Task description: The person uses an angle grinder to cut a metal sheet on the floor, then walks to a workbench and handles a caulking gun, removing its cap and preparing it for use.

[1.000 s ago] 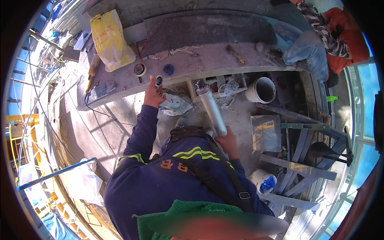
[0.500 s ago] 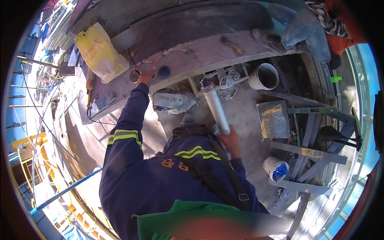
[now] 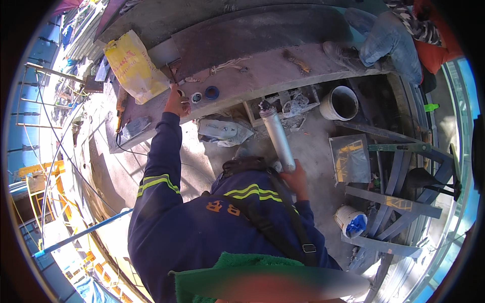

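Observation:
My left hand is over the near edge of the concrete ledge, its fingers curled in. A pale, rounded edge shows at the fingertips, but what they hold is mostly hidden. Just right of it lie a small light ring with a dark centre and a dark blue ring. My right hand, low in front of my body, is closed around the lower end of a long silver tube. The tube slants up and to the left, and its far end is dark and ragged.
On the ledge lie a yellow-and-white bag and an orange corded tool. A white bucket, a smaller pail and metal frames stand to the right. Another person's leg is at far right.
My left hand has shifted slightly left and curled in where a dark round cup stood; the cup no longer shows on the ledge. The light ring is uncovered. My right hand still grips the tube.

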`<state>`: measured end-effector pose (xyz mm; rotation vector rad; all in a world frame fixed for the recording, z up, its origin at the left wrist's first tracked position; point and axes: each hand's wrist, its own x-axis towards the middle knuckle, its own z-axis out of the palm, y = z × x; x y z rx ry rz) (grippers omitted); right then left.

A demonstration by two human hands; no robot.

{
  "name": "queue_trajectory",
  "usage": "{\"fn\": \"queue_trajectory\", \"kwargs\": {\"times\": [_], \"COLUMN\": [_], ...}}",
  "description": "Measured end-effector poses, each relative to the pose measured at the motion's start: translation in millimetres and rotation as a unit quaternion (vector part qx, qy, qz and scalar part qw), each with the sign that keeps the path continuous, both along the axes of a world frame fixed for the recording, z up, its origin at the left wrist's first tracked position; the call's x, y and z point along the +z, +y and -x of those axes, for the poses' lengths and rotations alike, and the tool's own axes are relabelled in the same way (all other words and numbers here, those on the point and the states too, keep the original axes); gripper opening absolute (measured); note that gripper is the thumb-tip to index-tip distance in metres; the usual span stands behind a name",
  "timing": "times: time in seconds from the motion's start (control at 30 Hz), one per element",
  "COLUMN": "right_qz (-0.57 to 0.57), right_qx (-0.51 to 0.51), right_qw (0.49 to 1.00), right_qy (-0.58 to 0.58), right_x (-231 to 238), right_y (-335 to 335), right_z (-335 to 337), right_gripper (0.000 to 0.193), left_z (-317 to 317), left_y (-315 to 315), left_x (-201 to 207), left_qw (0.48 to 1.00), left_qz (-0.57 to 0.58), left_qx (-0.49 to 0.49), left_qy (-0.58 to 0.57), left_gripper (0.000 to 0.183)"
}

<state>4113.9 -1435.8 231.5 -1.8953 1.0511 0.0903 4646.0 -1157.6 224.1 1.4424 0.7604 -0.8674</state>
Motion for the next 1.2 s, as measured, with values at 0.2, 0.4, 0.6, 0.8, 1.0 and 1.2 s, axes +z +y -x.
{"fn": "queue_trajectory", "kwargs": {"times": [0.2, 0.4, 0.6, 0.8, 1.0, 1.2], "right_qz": [0.010, 0.011, 0.030, 0.019, -0.020, -0.126], "right_qx": [0.070, 0.124, 0.134, 0.105, 0.081, 0.123], "right_qw": [0.997, 0.992, 0.990, 0.992, 0.996, 0.981], "right_qy": [-0.002, 0.031, 0.043, 0.064, 0.031, -0.083], "right_x": [7.5, 20.9, 39.2, 46.6, 37.1, 26.4], "right_y": [-24.6, -37.5, -34.2, -25.7, -30.5, -50.0], "right_z": [-11.2, -21.4, -17.6, -8.7, -3.8, -7.4], "right_gripper": [0.064, 0.060, 0.060, 0.063, 0.065, 0.074], "left_z": [95.3, 150.6, 126.6, 97.2, 183.2, 226.2], "left_y": [34.3, 43.5, 28.4, -15.0, -28.5, -95.7], "left_x": [46.8, -25.7, -95.9, -93.7, -30.8, 68.5], "left_qw": [0.911, 0.895, 0.904, 0.872, 0.959, 0.837], "left_qz": [0.392, 0.385, 0.258, 0.306, 0.259, 0.339], "left_qx": [0.103, 0.203, 0.329, 0.353, 0.025, -0.321], "left_qy": [-0.069, -0.101, -0.094, -0.148, -0.110, -0.284], "left_gripper": [0.117, 0.108, 0.107, 0.113, 0.103, 0.091]}}
